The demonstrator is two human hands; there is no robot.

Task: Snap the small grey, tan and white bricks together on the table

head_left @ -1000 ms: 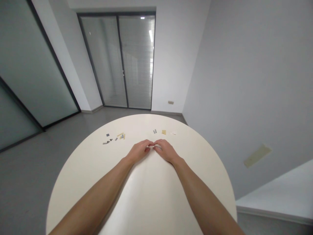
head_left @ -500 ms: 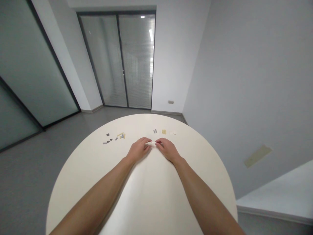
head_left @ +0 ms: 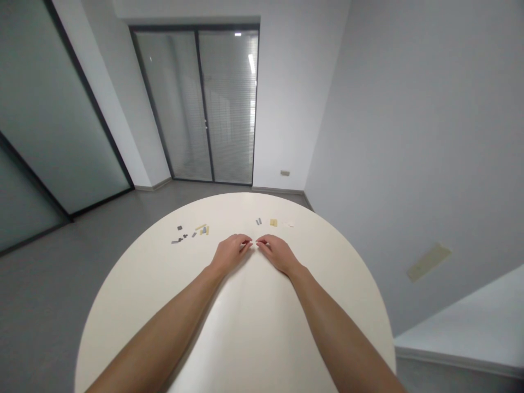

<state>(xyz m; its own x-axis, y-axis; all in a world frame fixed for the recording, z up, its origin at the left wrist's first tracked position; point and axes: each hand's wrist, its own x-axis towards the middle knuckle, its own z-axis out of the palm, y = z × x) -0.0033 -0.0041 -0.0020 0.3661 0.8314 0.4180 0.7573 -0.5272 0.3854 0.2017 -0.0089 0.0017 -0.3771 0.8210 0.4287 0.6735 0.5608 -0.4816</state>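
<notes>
The two hands have closed the small gap they showed half a second ago. The left hand (head_left: 230, 252) and the right hand (head_left: 277, 252) now meet fingertip to fingertip near the middle of the round cream-white surface (head_left: 245, 327), and both sit slightly lower in the view than before. The small pale piece that showed between the fingertips then is now hidden or too small to make out. Both hands lie palm down with the fingers curled narrow and pinched toward each other; whether either one holds anything cannot be told.

Just beyond the fingertips, three small pieces lie in a row on the surface, where they lay before:
- one grey flat piece (head_left: 258, 221)
- one tan flat piece (head_left: 273, 222) to its right
- one whitish flat piece (head_left: 290, 224) further right

Well to the left of the hands lies a loose scatter of dark grey and tan pieces (head_left: 190, 233). There are about six or seven, too small to count surely. One dark grey square (head_left: 179, 227) lies at its far left edge. Neither hand touches any of these pieces.
</notes>
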